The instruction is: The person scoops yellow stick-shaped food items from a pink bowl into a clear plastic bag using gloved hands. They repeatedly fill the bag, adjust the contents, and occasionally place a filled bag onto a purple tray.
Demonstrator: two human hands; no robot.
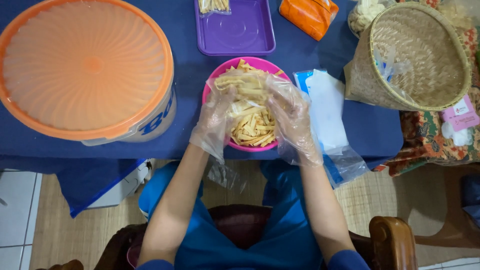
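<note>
Here, both hands, sheathed in crinkled clear plastic gloves, work over a round pink bowl (pixel 240 146) of pale yellow fried snack strips (pixel 254 131) at the blue-clothed worktop's (pixel 190 130) near edge. The left hand (pixel 216 120) and right hand (pixel 292 117) curl closed around a clear plastic bag (pixel 247 87) stuffed with strips. A woven basket (pixel 425 55) and orange-lidded tub (pixel 85 70) flank them.

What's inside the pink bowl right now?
The pink bowl holds pale yellow snack strips. The left hand and right hand, both in clear plastic gloves, hold a clear bag of strips over it, covering the bowl's middle and bottom.
</note>
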